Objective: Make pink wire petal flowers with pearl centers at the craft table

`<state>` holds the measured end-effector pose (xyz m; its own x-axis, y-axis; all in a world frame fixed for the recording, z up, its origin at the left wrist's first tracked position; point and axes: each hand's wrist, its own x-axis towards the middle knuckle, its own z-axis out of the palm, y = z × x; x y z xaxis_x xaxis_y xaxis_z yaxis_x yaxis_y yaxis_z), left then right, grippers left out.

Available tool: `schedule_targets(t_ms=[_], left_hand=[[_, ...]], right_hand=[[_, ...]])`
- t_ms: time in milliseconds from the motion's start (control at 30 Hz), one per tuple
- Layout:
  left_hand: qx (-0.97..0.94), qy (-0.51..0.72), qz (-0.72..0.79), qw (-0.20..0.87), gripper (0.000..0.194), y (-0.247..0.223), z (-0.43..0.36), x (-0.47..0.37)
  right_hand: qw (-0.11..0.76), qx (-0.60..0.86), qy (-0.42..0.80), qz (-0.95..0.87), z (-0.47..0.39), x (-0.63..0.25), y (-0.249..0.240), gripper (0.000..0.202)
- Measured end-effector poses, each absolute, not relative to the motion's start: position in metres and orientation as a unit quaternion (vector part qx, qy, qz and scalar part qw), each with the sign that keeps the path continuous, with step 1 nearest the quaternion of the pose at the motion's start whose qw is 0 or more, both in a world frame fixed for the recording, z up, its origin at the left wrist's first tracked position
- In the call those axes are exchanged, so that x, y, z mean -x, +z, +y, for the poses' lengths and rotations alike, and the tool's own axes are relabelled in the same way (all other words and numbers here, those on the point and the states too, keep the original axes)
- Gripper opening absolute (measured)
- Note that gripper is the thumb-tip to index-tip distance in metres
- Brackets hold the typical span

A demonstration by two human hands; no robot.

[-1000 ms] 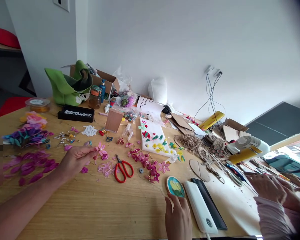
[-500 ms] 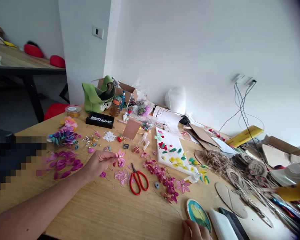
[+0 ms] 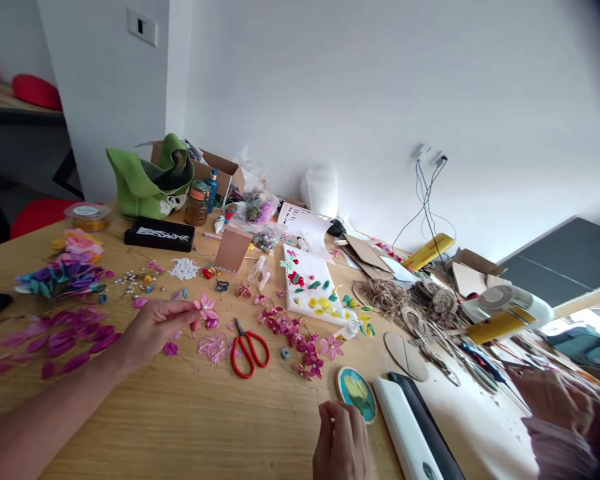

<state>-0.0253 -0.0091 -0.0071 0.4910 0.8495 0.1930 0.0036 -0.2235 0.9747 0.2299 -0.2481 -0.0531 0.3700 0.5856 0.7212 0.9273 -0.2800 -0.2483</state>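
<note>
My left hand (image 3: 153, 328) pinches a pink fabric flower (image 3: 207, 308) between thumb and fingertips, above the left-middle of the table. My right hand (image 3: 343, 443) hovers near the front edge with its fingers curled together; what they hold, if anything, is too small to make out. Just behind it lies a round painted disc (image 3: 357, 393) in teal and yellow. Between my hands are red-handled scissors (image 3: 249, 353) with closed blades, a small grey spool (image 3: 286, 353) and a spray of magenta flowers (image 3: 305, 343). Pink scraps (image 3: 215, 348) lie near the held flower.
Loose magenta petals (image 3: 63, 340) and a multicoloured flower bunch (image 3: 63, 277) lie left. Behind stand a green bag (image 3: 143, 183), a jar (image 3: 197, 203) and a black tray (image 3: 159, 235). A white device (image 3: 405, 427) lies right. Another person's hands (image 3: 555, 403) work at far right.
The view has turned right, bringing another person's hands into sight. My right hand has lifted into fuller view, left of the painted disc. My left hand still holds the pink flower.
</note>
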Motion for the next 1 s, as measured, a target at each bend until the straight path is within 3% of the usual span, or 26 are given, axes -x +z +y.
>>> schedule_targets(t_ms=[200,433,567,733,1000], left_hand=[[-0.664,0.375,0.356,0.54,0.026,0.007,-0.013,0.026],[-0.668,0.37,0.353,0.541,0.028,0.001,-0.011,0.029],[-0.663,0.375,0.348,0.546,0.028,-0.004,-0.01,0.027],[-0.665,0.368,0.349,0.549,0.026,-0.007,-0.009,0.027],[-0.673,0.371,0.346,0.538,0.027,-0.014,-0.006,0.027]], right_hand=[[0.411,0.732,-0.189,-0.509,-0.232,-0.192,-0.045,0.016],[0.431,0.701,-0.145,-0.549,-0.228,-0.181,-0.037,0.009],[0.406,0.763,-0.16,-0.476,-0.224,-0.229,-0.015,0.023],[0.278,0.868,-0.076,-0.404,-0.195,-0.294,0.005,0.038],[0.296,0.862,-0.012,-0.41,-0.176,-0.309,0.02,0.042]])
